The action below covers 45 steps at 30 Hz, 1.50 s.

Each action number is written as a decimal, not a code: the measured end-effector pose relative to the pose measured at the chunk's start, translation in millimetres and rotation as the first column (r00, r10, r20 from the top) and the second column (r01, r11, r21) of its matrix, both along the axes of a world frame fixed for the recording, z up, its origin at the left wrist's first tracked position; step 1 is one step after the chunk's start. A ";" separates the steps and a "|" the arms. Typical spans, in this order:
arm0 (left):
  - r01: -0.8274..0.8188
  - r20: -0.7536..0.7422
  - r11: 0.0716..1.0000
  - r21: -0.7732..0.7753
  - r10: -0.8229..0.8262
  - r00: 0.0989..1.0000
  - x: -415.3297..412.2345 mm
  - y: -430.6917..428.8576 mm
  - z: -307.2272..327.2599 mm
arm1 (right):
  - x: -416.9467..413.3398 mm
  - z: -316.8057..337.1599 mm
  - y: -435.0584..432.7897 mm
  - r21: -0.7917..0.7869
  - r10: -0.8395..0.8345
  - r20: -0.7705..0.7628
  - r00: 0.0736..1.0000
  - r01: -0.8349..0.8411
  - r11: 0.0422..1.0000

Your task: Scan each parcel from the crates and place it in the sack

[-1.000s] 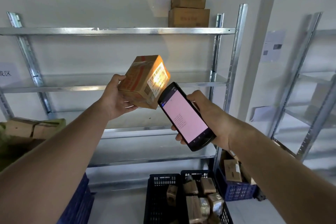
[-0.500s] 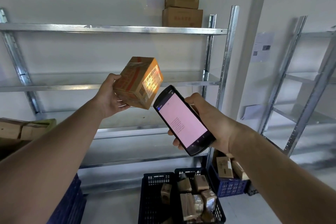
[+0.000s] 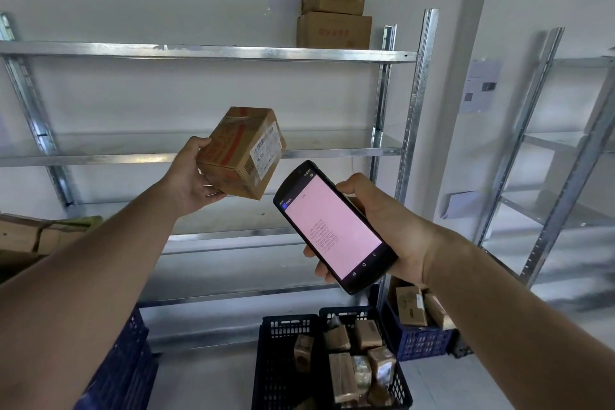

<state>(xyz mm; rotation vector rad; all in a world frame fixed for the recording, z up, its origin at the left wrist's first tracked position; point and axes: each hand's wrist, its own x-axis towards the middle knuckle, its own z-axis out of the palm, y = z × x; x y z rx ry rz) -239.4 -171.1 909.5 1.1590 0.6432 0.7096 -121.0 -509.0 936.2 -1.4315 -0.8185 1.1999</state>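
The glow on the parcel (image 3: pixel 243 153) label (image 3: pixel 266 152) has faded since a second ago. My left hand (image 3: pixel 191 176) grips the parcel, fingers (image 3: pixel 213 190) curled under it, in the air before the middle shelf (image 3: pixel 100 157), above the crates (image 3: pixel 283 336). It is a tilted brown carton, red print, white barcode label facing the scanner (image 3: pixel 332 226) clasped in my right hand (image 3: pixel 389 226).

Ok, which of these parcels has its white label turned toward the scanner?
The parcel gripped in the left hand, held up beside the scanner in the right hand; the others lie in crates on the floor.
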 end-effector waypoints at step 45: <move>-0.353 -0.176 0.921 -0.168 0.324 0.930 -326.2 220.9 -134.1 | -270.5 -109.6 422.3 0.235 -0.160 -0.289 0.944 0.232 0.944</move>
